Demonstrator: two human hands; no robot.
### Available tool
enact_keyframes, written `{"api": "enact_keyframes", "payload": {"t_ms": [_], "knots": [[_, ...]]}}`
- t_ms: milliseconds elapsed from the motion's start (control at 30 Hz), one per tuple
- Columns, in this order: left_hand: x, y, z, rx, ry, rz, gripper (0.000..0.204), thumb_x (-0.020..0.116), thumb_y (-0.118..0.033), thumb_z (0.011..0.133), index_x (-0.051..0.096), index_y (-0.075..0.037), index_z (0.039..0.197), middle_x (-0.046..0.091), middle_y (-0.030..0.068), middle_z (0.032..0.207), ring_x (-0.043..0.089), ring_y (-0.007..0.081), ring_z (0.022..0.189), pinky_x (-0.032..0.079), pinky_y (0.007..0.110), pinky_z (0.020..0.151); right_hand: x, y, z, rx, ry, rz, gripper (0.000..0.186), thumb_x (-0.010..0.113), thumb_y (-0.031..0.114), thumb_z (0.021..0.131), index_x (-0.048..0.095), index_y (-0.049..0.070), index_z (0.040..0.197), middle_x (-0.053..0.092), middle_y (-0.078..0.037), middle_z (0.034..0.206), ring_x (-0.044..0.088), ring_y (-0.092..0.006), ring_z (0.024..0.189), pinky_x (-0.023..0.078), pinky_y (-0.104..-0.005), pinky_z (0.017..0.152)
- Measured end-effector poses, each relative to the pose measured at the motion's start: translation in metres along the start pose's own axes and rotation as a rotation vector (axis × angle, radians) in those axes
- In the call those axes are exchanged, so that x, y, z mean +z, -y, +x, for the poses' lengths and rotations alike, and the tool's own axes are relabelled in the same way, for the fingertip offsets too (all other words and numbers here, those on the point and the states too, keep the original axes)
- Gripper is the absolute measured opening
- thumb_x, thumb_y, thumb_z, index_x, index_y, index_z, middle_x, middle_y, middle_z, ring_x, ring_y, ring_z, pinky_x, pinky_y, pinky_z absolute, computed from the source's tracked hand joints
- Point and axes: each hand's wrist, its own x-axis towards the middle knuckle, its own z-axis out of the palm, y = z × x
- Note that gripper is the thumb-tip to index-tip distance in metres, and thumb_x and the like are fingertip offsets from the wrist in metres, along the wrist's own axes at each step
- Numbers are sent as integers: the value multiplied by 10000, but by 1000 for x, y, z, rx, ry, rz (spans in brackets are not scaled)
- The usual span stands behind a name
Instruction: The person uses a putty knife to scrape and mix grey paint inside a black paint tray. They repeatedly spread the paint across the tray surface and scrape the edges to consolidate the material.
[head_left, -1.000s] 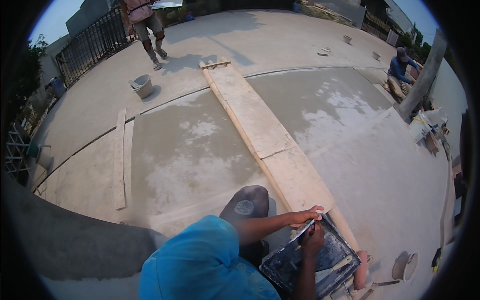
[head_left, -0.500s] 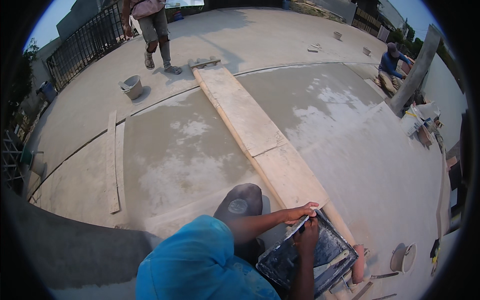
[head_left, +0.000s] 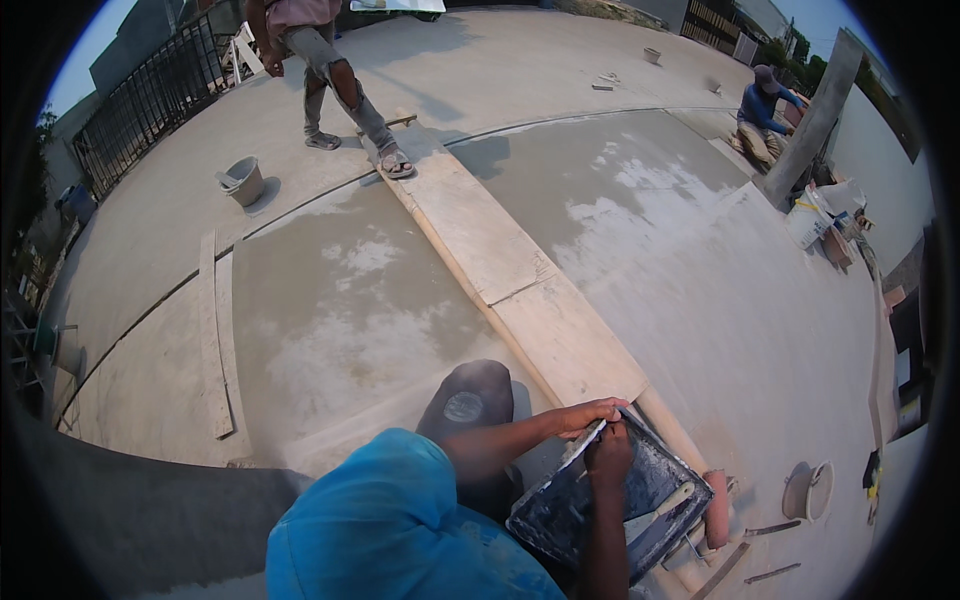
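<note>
By the near end of the plank walkway (head_left: 570,340), a black tray (head_left: 650,470) is gripped at its upper corner by the left hand (head_left: 595,414); the right hand (head_left: 608,458) is closed at the same rim, though what is held in it cannot be told; both hands are kept there as a second ago, whereas the walkway's far end has now been stepped onto by a co-worker (head_left: 345,80), earlier seen on the ground beyond it. The walkway is laid across pale concrete (head_left: 780,350), darkened in patches on both its sides; beyond its far end, leftward, the yard is bounded by a barred fence (head_left: 150,120). Right of its near end, a reddish roller (head_left: 716,508) and a tipped bucket (head_left: 808,492) are seen; well left of it, a wooden strip (head_left: 214,340) is laid; its far end is obstructed by the co-worker's foot (head_left: 397,166); left of that end, a grey pail (head_left: 247,182) is set; far right of it, a seated person (head_left: 765,115) is partly screened by a post (head_left: 815,115).
</note>
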Motion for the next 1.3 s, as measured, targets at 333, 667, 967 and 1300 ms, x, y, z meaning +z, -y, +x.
{"api": "enact_keyframes", "payload": {"t_ms": [333,667,967,1300], "knots": [[28,-40,-29,-77,15,83,748,653,-364,949,278,-155,1561,521,87,1277,569,174,1153,509,335,966,-19,0,-5,-119,124,49,389,806,148,697,674,46,1048,588,-152,1081,608,-365,1017,523,-463,849],[3,-10,-6,-29,88,-74,633,572,-257,975,325,-95,1535,559,170,1298,590,241,1158,504,366,989,-9,-8,-3,-146,65,0,368,797,152,688,690,45,1023,613,-136,1085,604,-350,1020,524,-450,862],[-6,-6,-4,-26,106,-66,680,614,-330,972,316,-98,1537,597,106,1206,636,166,1076,545,332,947,8,-22,-4,-52,99,164,293,769,104,735,698,69,1017,633,-137,1080,634,-359,953,537,-445,818],[18,-10,-14,26,-6,-97,670,614,-288,974,310,-117,1546,547,54,1176,579,109,1048,525,269,898,-6,9,-5,11,-17,147,319,666,35,781,641,16,1098,586,-151,1038,580,-363,1034,496,-465,883]]}}
